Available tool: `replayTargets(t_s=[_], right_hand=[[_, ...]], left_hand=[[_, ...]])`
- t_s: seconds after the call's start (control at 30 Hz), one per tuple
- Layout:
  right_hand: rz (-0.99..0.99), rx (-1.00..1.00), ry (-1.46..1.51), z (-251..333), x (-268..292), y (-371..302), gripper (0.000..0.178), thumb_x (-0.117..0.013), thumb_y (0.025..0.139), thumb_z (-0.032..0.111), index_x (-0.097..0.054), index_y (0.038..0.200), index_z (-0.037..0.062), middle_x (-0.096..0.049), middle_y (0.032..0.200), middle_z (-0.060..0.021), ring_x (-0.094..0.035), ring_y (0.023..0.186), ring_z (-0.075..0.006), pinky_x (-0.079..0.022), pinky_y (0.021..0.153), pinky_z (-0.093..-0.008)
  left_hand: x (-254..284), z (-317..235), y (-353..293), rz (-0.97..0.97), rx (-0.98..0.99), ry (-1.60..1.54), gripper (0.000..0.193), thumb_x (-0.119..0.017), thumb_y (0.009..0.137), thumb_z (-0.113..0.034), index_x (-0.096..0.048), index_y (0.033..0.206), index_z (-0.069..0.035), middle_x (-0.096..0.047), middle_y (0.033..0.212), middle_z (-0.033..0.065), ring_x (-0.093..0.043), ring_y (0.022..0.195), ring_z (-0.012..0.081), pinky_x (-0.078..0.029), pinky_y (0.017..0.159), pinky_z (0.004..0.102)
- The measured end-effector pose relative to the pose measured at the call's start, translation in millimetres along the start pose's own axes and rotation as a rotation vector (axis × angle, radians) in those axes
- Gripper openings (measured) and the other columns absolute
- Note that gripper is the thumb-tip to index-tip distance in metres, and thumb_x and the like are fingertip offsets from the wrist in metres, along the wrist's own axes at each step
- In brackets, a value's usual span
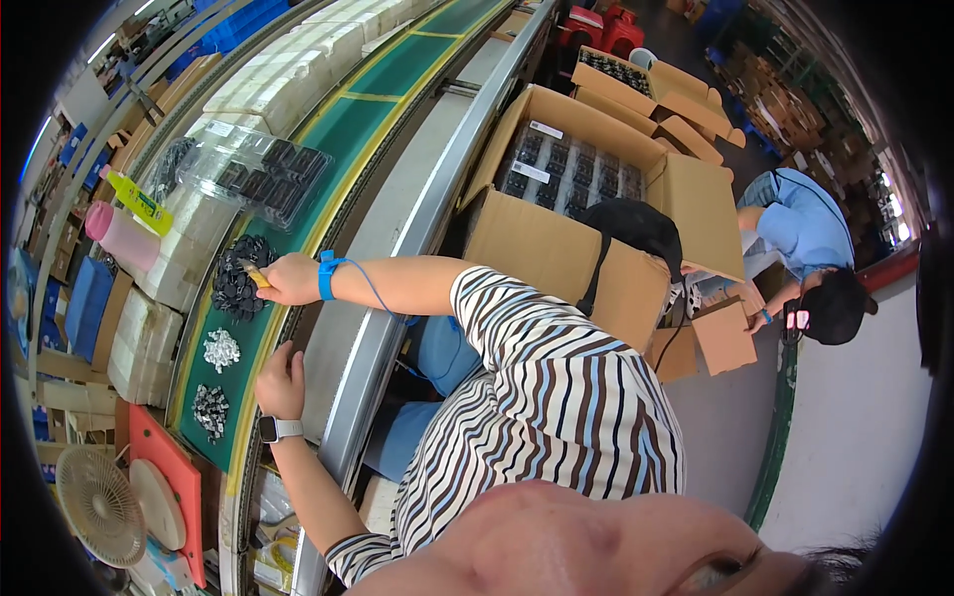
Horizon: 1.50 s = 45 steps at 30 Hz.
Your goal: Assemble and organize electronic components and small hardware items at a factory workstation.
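I see the right hand [288, 279] stretched out to about ten o'clock in the view, resting at the edge of a heap of small black parts [237, 276] on the green conveyor belt [383, 74]. Its fingers are pinched together on a small yellowish piece [256, 277], which lies right against the heap. A blue wrist strap [326, 275] circles that wrist, and a thin blue cord runs back from it along the forearm.

The left hand [281, 382] sits lower, toward eight o'clock, on the belt's near edge beside the yellow stripe. Its fingers are curled downward; I cannot tell whether they grip anything. A white-banded watch [278, 429] sits on that wrist.

Just left of the left hand lie two small heaps of silvery parts [221, 350], one above the other, apart from the black heap. Up the belt at eleven o'clock rests a clear plastic tray [260, 169] holding dark pieces. A pink bottle [121, 236] and a yellow-green bottle [139, 202] stand at nine to ten o'clock beyond the belt. A small fan [99, 504] sits at seven o'clock.

At one o'clock, open cardboard boxes [566, 248] hold rows of dark parts. At three o'clock another person in a blue shirt [807, 226] bends over a small box.
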State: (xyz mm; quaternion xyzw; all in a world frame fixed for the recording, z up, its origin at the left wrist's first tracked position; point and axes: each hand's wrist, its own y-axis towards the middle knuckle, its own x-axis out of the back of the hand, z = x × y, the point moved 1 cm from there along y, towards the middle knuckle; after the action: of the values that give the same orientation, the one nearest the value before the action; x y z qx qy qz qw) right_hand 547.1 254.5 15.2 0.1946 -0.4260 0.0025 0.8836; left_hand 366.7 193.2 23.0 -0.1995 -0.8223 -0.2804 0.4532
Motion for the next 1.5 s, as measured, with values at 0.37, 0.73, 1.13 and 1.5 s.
replayTargets(t_s=[0.37,0.73,1.13,1.5], right_hand=[[-0.017,0.009,0.023,-0.4,-0.1,0.9,0.028,-0.052,0.079,0.033,-0.055,0.081,0.0059,-0.059,0.068,-0.0140,-0.056,0.064,-0.0338,-0.043,0.059,-0.0434],[-0.064,0.068,0.085,-3.0,-0.9,1.3,0.024,-0.053,0.080,0.030,-0.054,0.077,0.0057,-0.057,0.067,-0.0142,-0.055,0.064,-0.0339,-0.042,0.057,-0.0424],[-0.036,0.033,-0.034,-1.9,-0.7,3.3,0.027,-0.050,0.081,0.031,-0.054,0.077,0.0044,-0.057,0.065,-0.0137,-0.055,0.063,-0.0335,-0.043,0.058,-0.0426],[-0.002,0.057,-0.053,-14.5,-5.1,5.9,0.031,-0.050,0.081,0.036,-0.056,0.079,0.0055,-0.058,0.066,-0.0181,-0.056,0.063,-0.0370,-0.044,0.056,-0.0444]], left_hand=[[-2.8,5.9,-0.6,-0.026,-0.057,-0.009,0.022,-0.059,0.078,-0.017,-0.060,0.095,-0.003,-0.061,0.072,0.0147,-0.059,0.061,0.0261,-0.046,0.055,0.0342],[-5.5,4.9,1.4,0.005,-0.033,-0.004,0.023,-0.059,0.078,-0.018,-0.060,0.097,-0.004,-0.061,0.074,0.0143,-0.060,0.062,0.0252,-0.046,0.056,0.0333],[-6.6,5.0,1.1,0.008,-0.025,-0.021,0.023,-0.059,0.078,-0.018,-0.060,0.097,-0.005,-0.061,0.078,0.0137,-0.060,0.065,0.0269,-0.047,0.058,0.0349],[-3.5,3.8,0.4,0.034,-0.009,0.000,0.025,-0.058,0.077,-0.021,-0.060,0.099,-0.008,-0.062,0.087,0.0126,-0.060,0.074,0.0284,-0.047,0.064,0.0363]])
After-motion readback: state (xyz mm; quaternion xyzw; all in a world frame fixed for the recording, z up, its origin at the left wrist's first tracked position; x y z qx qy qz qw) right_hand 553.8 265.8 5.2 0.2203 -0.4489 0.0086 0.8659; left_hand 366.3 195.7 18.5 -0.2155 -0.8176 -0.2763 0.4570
